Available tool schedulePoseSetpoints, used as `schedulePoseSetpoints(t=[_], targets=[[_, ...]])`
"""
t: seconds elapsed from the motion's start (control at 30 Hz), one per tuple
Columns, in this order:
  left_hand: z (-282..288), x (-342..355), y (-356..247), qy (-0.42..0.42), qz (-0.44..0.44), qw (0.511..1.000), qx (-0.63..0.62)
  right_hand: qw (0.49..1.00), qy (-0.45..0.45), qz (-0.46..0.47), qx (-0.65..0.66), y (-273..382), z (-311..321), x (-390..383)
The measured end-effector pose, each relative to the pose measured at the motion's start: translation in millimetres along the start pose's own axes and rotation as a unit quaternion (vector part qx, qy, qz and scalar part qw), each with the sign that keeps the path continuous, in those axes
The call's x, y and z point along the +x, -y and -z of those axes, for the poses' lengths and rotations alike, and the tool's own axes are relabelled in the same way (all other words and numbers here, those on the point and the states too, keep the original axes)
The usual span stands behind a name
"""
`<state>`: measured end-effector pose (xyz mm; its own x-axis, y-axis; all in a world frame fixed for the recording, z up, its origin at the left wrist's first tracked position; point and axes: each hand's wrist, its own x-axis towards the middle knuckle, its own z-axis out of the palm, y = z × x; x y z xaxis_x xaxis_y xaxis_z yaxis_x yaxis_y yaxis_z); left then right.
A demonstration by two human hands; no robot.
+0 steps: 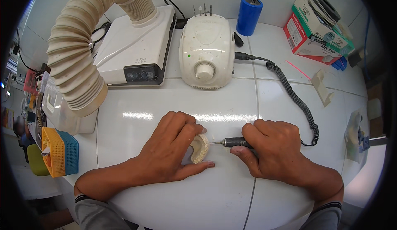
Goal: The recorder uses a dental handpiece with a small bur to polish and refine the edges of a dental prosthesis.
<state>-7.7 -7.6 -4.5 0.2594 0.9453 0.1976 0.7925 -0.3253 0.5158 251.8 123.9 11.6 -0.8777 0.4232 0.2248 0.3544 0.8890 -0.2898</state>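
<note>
My left hand (pixel 171 143) grips a cream horseshoe-shaped dental model (pixel 201 149) between fingers and thumb, low at the middle of the view. In my right hand (pixel 273 147) is a black and silver rotary handpiece (pixel 235 142), lying level with its thin metal bit pointing left, at the model's right side; whether the bit touches it I cannot tell. A coiled black cord (pixel 289 89) runs from the white control unit (pixel 206 48), which has a round knob and a green light, down to behind my right hand.
A white suction machine (pixel 115 60) with ribbed hose (pixel 72 64) stands back left, a clear lidded box (pixel 62 106) and yellow and blue baskets (pixel 60 151) at left. Behind are a blue cylinder (pixel 250 15) and stacked boxes (pixel 306 31); a beige piece (pixel 321 87) lies right. Someone sits far left (pixel 20 128).
</note>
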Motion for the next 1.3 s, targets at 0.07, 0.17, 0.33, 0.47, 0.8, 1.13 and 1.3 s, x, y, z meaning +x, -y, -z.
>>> schedulePoseSetpoints(t=[0.07, 0.17, 0.33, 0.47, 0.8, 1.13, 1.3], targets=[[-1, 0, 1, 0.001, -0.005, 1.000, -0.007, 1.000, 0.001, 0.004, -0.007, 0, 1, 1], [-2, -1, 2, -0.007, -0.013, 1.000, -0.013, 1.000, 0.008, 0.010, -0.013, 1, 3, 1], [-2, -1, 2, -0.007, -0.012, 1.000, -0.014, 1.000, 0.015, 0.017, -0.014, 1, 2, 1], [-2, 0, 1, 0.003, -0.006, 1.000, -0.011, 1.000, 0.021, 0.019, -0.012, 0, 3, 0], [-5, -3, -2, -0.008, 0.019, 1.000, 0.003, 0.998, 0.024, 0.036, -0.033, 1, 3, 0], [-12, -4, -4, -0.020, -0.002, 0.999, 0.048, 0.999, 0.034, 0.018, -0.030, 5, 4, 4], [-18, -7, -2, -0.043, -0.013, 0.998, 0.046, 0.998, 0.037, 0.025, -0.037, 5, 2, 3]])
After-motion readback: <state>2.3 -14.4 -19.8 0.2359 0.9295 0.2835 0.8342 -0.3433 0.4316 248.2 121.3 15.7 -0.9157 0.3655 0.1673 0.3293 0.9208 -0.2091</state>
